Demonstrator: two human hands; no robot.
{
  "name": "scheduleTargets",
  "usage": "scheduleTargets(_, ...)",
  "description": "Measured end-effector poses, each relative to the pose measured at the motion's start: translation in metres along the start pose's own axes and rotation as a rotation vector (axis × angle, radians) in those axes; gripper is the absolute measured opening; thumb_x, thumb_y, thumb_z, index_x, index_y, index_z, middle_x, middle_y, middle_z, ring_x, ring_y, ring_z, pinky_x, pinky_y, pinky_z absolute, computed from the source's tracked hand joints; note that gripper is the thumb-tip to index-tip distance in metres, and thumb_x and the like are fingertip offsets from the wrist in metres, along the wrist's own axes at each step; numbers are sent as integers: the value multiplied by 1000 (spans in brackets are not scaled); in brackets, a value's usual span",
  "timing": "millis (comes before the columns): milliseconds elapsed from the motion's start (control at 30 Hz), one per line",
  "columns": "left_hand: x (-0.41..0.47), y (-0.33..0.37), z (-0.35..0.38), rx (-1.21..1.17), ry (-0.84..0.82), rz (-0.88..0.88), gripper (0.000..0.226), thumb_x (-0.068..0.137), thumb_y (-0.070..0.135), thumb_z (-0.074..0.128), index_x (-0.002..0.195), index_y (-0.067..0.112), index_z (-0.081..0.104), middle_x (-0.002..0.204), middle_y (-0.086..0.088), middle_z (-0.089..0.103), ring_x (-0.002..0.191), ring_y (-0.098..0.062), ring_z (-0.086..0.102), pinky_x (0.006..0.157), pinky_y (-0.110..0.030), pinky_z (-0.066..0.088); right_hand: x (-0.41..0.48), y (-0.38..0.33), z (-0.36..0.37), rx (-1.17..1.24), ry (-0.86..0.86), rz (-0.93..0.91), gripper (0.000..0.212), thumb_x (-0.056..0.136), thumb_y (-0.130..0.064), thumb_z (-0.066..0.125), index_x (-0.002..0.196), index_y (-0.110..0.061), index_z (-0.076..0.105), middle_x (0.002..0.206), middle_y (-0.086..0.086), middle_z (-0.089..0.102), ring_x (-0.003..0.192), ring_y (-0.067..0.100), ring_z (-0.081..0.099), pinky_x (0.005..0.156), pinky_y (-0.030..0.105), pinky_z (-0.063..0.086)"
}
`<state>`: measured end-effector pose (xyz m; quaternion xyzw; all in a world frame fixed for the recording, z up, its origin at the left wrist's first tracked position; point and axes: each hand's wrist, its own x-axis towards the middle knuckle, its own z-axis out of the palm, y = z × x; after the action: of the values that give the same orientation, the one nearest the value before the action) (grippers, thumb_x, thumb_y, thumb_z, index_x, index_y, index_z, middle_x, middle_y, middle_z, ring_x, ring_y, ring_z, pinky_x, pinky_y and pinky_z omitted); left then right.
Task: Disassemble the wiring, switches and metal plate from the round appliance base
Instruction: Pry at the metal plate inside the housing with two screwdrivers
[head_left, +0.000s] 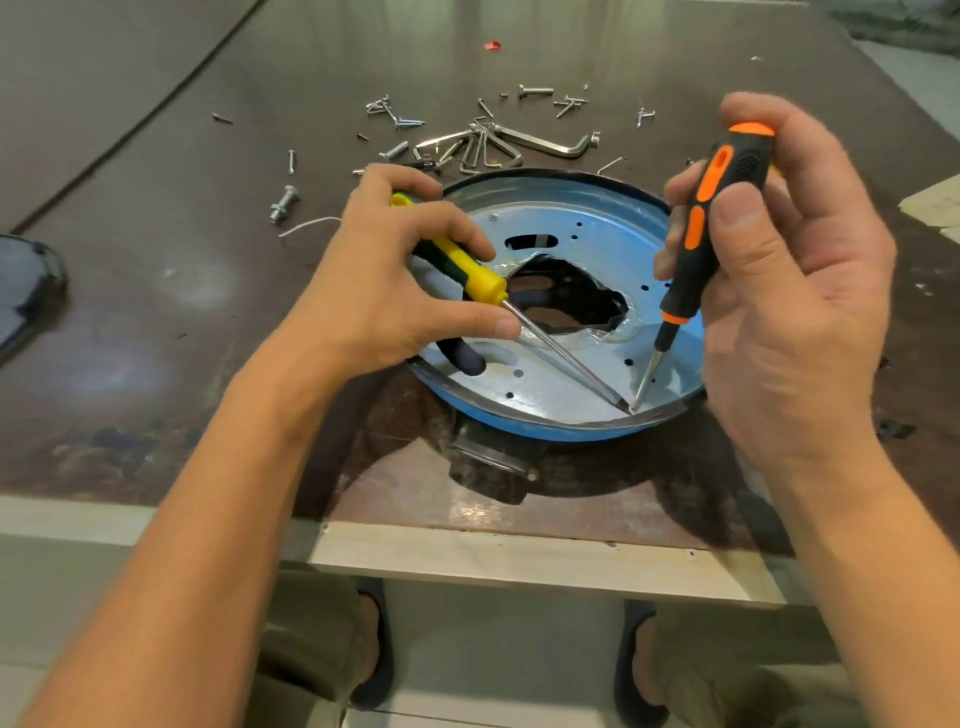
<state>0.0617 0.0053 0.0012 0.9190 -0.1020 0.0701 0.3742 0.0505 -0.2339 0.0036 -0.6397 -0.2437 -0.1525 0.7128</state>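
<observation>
I am working with two screwdrivers at once. My left hand (395, 275) is wrapping around the yellow screwdriver (457, 265), with its long shaft lying low and slanting down toward 5 o'clock. My right hand (769, 270) is pinching the orange screwdriver (711, 218) and holding it almost straight up, tip down.

Both tips are meeting at one spot, at about 5 o'clock on the round base (524, 426), right where the metal plate (587, 239) meets the dark rim. I think I am holding them this way so one tip can wedge under the plate edge while the other pushes and lifts.

The round base is sitting on the counter (156, 312) near its front edge, close to me, so I can lean over it. The plate is still lying inside the base. It has a big torn hole in the middle, and I can see dark parts under it.

At 12 o'clock from the base, loose screws (410, 123) and hex keys (498, 145) are lying in a pile, out of my way but easy to reach.

The tips could slip off the thin edge, so I should be pushing slowly.
</observation>
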Motion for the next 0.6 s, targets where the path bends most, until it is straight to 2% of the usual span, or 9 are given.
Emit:
scheduleTargets(133, 6, -2, 1, 84, 49, 45, 50, 45, 69, 79, 86, 42, 71, 110, 11, 41, 108, -9, 38, 79, -7, 31, 2, 0, -3, 204, 77, 76, 33, 103, -6, 41, 135, -2, 47, 101, 9, 50, 82, 25, 47, 74, 37, 47)
scheduleTargets(233, 6, 1, 2, 68, 47, 39, 44, 48, 59, 86, 85, 41, 73, 108, 10, 40, 108, -10, 38, 81, -9, 31, 1, 0, -3, 237, 109, 86, 38, 103, -6, 35, 138, 0, 45, 98, 8, 60, 79, 25, 52, 75, 38, 46)
scheduleTargets(333, 4, 1, 3, 52, 44, 40, 43, 50, 56, 87, 88, 41, 75, 108, 11, 39, 110, -11, 37, 84, -10, 31, 0, 0, -4, 228, 128, 60, 39, 104, -4, 30, 142, -5, 39, 94, 10, 66, 76, 28, 56, 77, 37, 48)
scheduleTargets(433, 4, 0, 4, 33, 54, 46, 46, 48, 62, 83, 89, 42, 76, 107, 11, 38, 109, -10, 37, 84, -11, 32, -1, -2, -2, 206, 80, 27, 28, 105, -7, 30, 128, -9, 46, 93, 9, 67, 76, 28, 56, 75, 36, 48)
scheduleTargets(533, 5, 1, 5, 15, 72, 47, 48, 46, 64, 80, 89, 43, 76, 106, 12, 38, 108, -11, 37, 86, -14, 33, -1, -4, 1, 194, 66, 7, 12, 108, -19, 45, 119, -14, 49, 98, 6, 60, 76, 25, 54, 74, 38, 47)
scheduleTargets(600, 4, 2, 4, 25, 75, 35, 47, 46, 63, 82, 89, 43, 77, 107, 11, 38, 109, -13, 37, 90, -21, 36, 1, -4, 1, 144, 89, -1, 18, 104, -17, 58, 121, -15, 51, 99, 3, 55, 78, 20, 56, 73, 39, 48)
